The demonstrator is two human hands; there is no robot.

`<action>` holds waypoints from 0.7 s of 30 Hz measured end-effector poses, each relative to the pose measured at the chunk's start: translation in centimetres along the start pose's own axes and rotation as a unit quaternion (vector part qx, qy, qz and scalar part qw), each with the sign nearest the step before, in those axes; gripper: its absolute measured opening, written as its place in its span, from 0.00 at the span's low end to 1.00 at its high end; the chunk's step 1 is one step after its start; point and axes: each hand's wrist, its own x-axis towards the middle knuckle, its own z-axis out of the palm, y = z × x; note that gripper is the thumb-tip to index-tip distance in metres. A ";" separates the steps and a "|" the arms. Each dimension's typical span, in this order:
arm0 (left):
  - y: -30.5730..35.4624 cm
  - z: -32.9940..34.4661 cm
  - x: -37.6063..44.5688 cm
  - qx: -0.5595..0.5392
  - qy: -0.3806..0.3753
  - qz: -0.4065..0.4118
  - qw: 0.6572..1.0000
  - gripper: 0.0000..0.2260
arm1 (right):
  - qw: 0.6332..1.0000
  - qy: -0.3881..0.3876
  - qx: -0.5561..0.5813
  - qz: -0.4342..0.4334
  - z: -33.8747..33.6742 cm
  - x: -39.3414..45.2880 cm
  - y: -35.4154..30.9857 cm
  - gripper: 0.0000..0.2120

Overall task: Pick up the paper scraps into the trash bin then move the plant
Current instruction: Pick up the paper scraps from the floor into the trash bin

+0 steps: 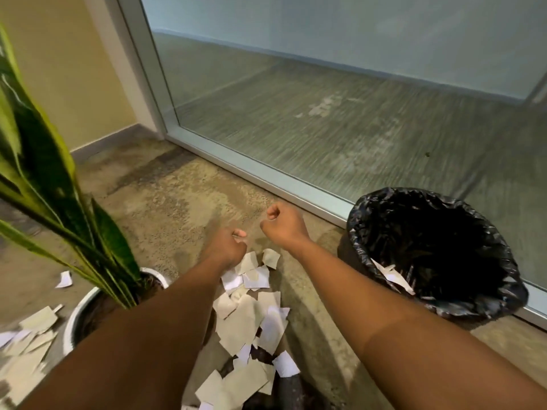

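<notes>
Several white and beige paper scraps lie strewn on the carpet between my forearms, with more scraps at the lower left. A trash bin lined with a black bag stands to the right, a few scraps inside it. The plant, long green leaves in a white pot, stands at the left. My left hand hovers over the far end of the scrap pile with fingers curled in. My right hand is a closed fist just beyond the pile, left of the bin. Nothing shows in either hand.
A glass wall with a metal bottom frame runs diagonally behind the bin. A yellow wall with a grey baseboard closes the corner at the far left. One lone scrap lies left of the pot.
</notes>
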 end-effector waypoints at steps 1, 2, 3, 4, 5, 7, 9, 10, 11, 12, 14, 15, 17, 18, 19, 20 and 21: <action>-0.8 0.2 0.2 0.006 -0.013 -0.012 1.000 0.07 | 1.000 -0.008 -0.015 0.009 0.8 0.1 0.9 0.07; -1.5 0.4 0.5 0.018 -0.025 -0.023 0.999 0.09 | 0.999 -0.020 -0.032 0.020 1.7 0.2 1.8 0.07; -2.0 0.6 0.8 0.035 -0.041 -0.028 0.998 0.12 | 0.998 -0.035 -0.052 0.031 2.4 0.3 2.7 0.08; -2.6 0.9 1.1 0.056 -0.061 -0.031 0.996 0.17 | 0.995 -0.054 -0.075 0.041 3.1 0.4 3.6 0.09; -3.2 1.2 1.5 0.076 -0.080 -0.034 0.993 0.23 | 0.991 -0.071 -0.099 0.049 3.8 0.7 4.5 0.09; -4.1 1.8 2.3 0.119 -0.111 -0.042 0.986 0.34 | 0.983 -0.093 -0.146 0.054 4.9 1.0 5.9 0.13; -4.8 2.4 2.9 0.170 -0.129 -0.040 0.976 0.44 | 0.974 -0.111 -0.192 0.050 5.7 1.2 6.8 0.20; -5.0 2.5 3.1 0.194 -0.138 -0.034 0.971 0.48 | 0.968 -0.123 -0.215 0.046 5.9 1.3 7.1 0.23; -5.3 2.6 3.2 0.217 -0.145 -0.027 0.965 0.51 | 0.960 -0.139 -0.238 0.042 6.2 1.4 7.4 0.26; -5.7 2.7 3.4 0.240 -0.154 -0.026 0.958 0.54 | 0.951 -0.159 -0.264 0.037 6.4 1.4 7.6 0.30; -6.6 2.9 4.0 0.284 -0.172 -0.012 0.943 0.58 | 0.924 -0.206 -0.323 0.020 7.0 1.6 8.0 0.37; -7.2 3.2 4.4 0.299 -0.177 0.004 0.938 0.59 | 0.908 -0.227 -0.351 0.010 7.3 1.7 8.4 0.42; -8.3 3.6 5.3 0.318 -0.183 0.025 0.930 0.61 | 0.892 -0.249 -0.378 -0.007 8.0 2.1 9.1 0.52; -8.8 3.9 5.7 0.326 -0.186 0.030 0.926 0.62 | 0.893 -0.250 -0.373 -0.014 8.3 2.3 9.3 0.55; -9.1 4.1 6.0 0.332 -0.191 0.033 0.923 0.63 | 0.899 -0.249 -0.360 -0.017 8.7 2.5 9.5 0.56; -8.8 4.0 5.8 0.336 -0.197 0.035 0.920 0.63 | 0.904 -0.246 -0.348 -0.018 9.0 2.7 9.7 0.57; -8.6 4.0 5.8 0.337 -0.204 0.037 0.918 0.63 | 0.906 -0.245 -0.344 -0.019 9.4 2.9 9.9 0.58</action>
